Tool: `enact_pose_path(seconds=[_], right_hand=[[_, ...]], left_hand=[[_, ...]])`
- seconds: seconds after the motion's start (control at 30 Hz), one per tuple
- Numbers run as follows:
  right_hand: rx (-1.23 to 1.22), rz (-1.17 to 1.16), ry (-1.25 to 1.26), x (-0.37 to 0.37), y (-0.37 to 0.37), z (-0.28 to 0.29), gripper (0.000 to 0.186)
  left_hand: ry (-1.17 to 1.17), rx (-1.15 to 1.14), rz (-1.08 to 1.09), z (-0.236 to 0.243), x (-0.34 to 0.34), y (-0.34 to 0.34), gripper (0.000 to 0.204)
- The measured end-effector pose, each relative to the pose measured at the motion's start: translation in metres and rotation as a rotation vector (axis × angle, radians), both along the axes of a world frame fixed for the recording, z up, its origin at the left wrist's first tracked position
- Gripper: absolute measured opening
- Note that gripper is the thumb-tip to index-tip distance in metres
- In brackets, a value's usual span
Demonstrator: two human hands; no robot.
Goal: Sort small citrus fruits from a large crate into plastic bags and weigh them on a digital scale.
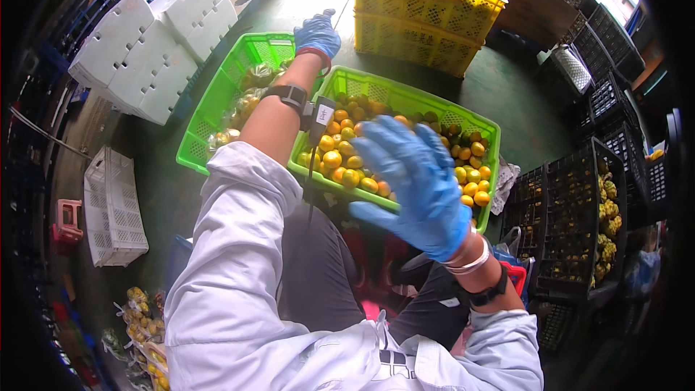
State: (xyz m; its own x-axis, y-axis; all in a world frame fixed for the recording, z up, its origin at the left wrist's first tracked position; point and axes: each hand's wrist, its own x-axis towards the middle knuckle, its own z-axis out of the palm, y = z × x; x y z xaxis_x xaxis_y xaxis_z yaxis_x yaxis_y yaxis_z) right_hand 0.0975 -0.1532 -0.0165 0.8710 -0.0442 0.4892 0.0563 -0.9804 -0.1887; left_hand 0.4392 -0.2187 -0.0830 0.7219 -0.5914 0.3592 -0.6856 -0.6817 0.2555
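My left hand (316, 35), in a blue glove, reaches out above the far end of a green crate (194, 123) of bagged fruit (246, 101). Its fingers are curled; anything within them is too small to make out. My right hand (405, 181), gloved too, is open with fingers spread over a second green crate (427, 101) filled with orange and yellow citrus fruit (350, 177). It hides part of that fruit, and I cannot tell whether it touches any. A dark device (321, 122) with a cable sits by my left wrist.
Stacked yellow crates (420, 29) of fruit stand beyond. White foam boxes (145, 51) and a white crate (116, 210) are at left, bagged produce (141, 318) at lower left. Black crates (543, 217), some with knobbly green-yellow produce (607, 224), line the right. My legs are beneath me.
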Motion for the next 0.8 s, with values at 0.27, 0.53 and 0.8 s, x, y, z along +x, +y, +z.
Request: enact_pose_path(seconds=[0.27,0.53,0.8], right_hand=[[-0.085,0.652,-0.411,-0.016,0.165,-0.017,0.057],[0.292,0.164,-0.375,-0.144,0.116,-0.028,0.04],[0.843,-1.661,0.446,-0.476,0.009,-0.357,0.027]], left_hand=[[-0.655,0.507,-0.517,-0.05,-0.064,0.058,0.02],[-0.082,-0.057,-0.872,-0.014,-0.231,0.157,0.024],[1.228,-0.141,-0.733,-0.062,-0.374,0.221,0.021]])
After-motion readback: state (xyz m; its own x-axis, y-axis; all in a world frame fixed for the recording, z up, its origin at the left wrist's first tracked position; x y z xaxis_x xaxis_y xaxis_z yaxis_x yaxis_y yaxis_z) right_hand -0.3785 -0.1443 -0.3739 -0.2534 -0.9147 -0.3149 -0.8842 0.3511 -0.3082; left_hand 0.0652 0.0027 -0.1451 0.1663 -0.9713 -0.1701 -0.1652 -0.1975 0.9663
